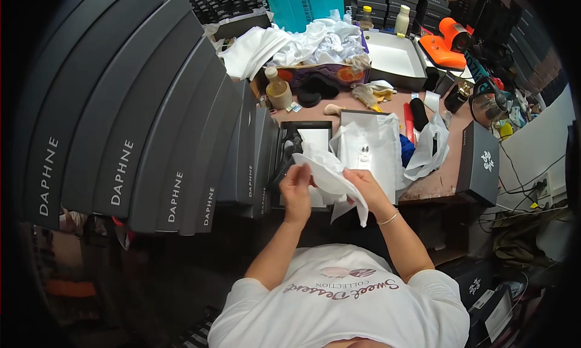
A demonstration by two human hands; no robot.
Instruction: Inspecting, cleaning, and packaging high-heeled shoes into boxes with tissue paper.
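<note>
Between my hands is a folded white sheet (327,174) that looks like thin paper, tilted over the front of two boxes. My right hand (373,196) is closed on its right part, thumb on top, and a corner hangs down below. My left hand (296,193) has its fingers curled in at the sheet's left edge; its fingertips are partly hidden. Behind the sheet stands an open box lined with white tissue paper (382,145), with a small dark print on it. To its left, an open black box (307,125) holds something dark, perhaps a shoe, beside a white area.
Tall stacks of dark grey boxes (163,124) crowd the left side. At the back are a carton (290,77) heaped with crumpled white paper, a bottle (278,91), a shallow white tray (393,54) and an orange device (445,45). A dark box lid (478,164) stands at the table's right edge.
</note>
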